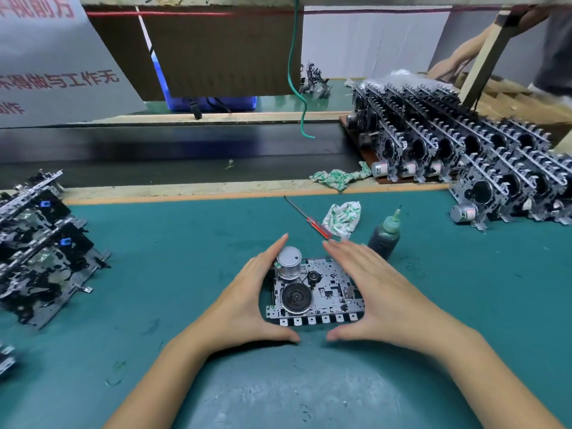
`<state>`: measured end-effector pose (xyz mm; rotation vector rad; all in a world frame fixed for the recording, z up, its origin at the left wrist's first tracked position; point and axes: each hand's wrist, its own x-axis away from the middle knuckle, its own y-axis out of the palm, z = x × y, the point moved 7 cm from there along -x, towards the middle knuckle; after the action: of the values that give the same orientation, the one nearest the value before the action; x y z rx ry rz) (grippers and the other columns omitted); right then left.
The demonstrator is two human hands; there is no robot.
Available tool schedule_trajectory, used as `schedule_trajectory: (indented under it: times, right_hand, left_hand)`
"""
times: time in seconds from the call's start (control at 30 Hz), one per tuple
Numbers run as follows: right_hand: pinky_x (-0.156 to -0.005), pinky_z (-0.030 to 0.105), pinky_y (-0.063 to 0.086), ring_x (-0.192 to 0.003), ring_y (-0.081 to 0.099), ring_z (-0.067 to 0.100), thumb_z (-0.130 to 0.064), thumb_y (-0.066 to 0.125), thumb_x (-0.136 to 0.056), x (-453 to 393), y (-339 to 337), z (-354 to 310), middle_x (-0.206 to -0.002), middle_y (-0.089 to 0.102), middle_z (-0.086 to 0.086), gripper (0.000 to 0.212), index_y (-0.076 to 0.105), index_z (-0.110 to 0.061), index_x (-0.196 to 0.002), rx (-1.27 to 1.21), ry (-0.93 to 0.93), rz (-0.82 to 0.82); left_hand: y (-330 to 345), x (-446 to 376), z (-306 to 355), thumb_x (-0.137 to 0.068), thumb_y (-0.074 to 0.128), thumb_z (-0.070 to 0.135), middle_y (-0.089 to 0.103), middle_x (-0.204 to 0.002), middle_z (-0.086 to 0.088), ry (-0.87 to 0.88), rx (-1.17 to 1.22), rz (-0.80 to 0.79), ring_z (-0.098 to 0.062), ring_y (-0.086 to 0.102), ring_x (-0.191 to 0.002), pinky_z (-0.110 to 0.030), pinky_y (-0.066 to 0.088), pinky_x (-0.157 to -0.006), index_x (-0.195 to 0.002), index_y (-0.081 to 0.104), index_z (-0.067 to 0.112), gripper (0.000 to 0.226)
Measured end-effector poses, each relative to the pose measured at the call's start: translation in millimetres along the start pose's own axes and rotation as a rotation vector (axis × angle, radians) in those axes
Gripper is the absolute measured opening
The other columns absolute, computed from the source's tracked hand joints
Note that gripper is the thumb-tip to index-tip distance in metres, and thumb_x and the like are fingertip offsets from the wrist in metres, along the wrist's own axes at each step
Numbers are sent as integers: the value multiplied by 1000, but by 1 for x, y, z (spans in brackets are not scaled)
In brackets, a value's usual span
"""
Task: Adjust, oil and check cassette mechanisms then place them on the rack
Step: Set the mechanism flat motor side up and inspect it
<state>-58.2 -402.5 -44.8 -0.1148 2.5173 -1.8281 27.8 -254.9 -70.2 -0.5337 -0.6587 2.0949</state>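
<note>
Mechanism (315, 292) lies flat between left hand (247, 300) and right hand (374, 292).

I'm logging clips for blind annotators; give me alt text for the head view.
Two open hands, left and right, frame a cassette mechanism flat on a green mat. Behind it lie a screwdriver, rag and oil bottle; finished mechanisms fill the rack at right.
</note>
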Motion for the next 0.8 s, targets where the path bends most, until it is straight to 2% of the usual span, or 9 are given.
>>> schedule_trajectory:
  times: [0.1,0.27,0.47,0.53,0.63,0.7,0.73,0.77,0.8]
  right_hand:
    - [-116,24,-6,-143,5,5,-76,66,-57,-14,0,-4,-155,14,-14,126,-6,-31,-150,189,-9,-81]
    - [-102,34,39,-123,41,16,-68,73,-55,-29,-3,-13,-131,44,-5,110,29,-19,-143,253,2,-106]
    - [-85,32,46,-106,55,14,-69,71,-52,-26,-16,-15,-116,57,-10,89,47,-27,-126,240,31,13]
    - [-88,28,46,-105,58,5,-66,73,-49,-21,-24,-11,-113,63,-16,81,54,-32,-121,-113,84,37]
    - [-84,16,47,-101,63,0,-43,79,-56,-16,-16,-26,-107,70,-16,53,66,-31,-106,-977,-16,-97]
    - [-90,25,49,-106,60,8,-44,86,-54,-12,0,-48,-110,67,-9,62,67,-22,-109,-1430,-119,-237]
    - [-94,30,48,-109,54,10,-45,89,-50,-11,9,-56,-111,62,-9,73,62,-24,-115,-1626,-115,-286]
    - [-94,30,47,-111,49,10,-44,92,-44,-12,17,-61,-110,56,-8,82,56,-28,-116,-1768,-69,-310]
    - [-94,32,49,-112,49,11,-43,93,-41,-12,24,-63,-110,54,-9,85,54,-25,-115,-1832,-48,-331]
  left_hand:
    - [-1,0,-2,-53,87,49,22,-133,50,-4,17,-3,9,30,-131,-7,26,-105,-137,4,67,119]
    - [-2,1,-7,-55,87,40,32,-139,30,-31,69,-2,1,37,-130,-24,33,-110,-136,9,67,116]
    - [-4,1,-3,-50,93,30,22,-150,17,-67,271,33,4,29,-136,-19,28,-111,-144,2,48,132]
    - [-8,-1,-3,-41,93,39,28,-151,8,-124,583,69,-1,32,-137,-20,27,-113,-146,13,31,132]
    - [6,-3,11,-50,76,72,46,-143,-14,-196,1016,-59,-23,45,-132,-39,29,-114,-138,41,-1,119]
    - [27,-5,12,-52,68,79,57,-119,-18,-367,1218,-125,-25,56,-109,-52,31,-109,-133,48,-4,118]
    - [33,-7,14,-52,67,81,55,-104,-17,-422,1297,-134,-16,48,-96,-59,29,-105,-136,46,-4,121]
    - [37,-10,22,-53,66,81,53,-97,-18,-405,1374,-169,-11,31,-88,-47,4,-74,-139,43,-2,122]
    - [39,-12,30,-57,64,81,57,-106,-18,-348,1451,-190,-8,28,-96,-39,25,-95,-141,42,3,117]
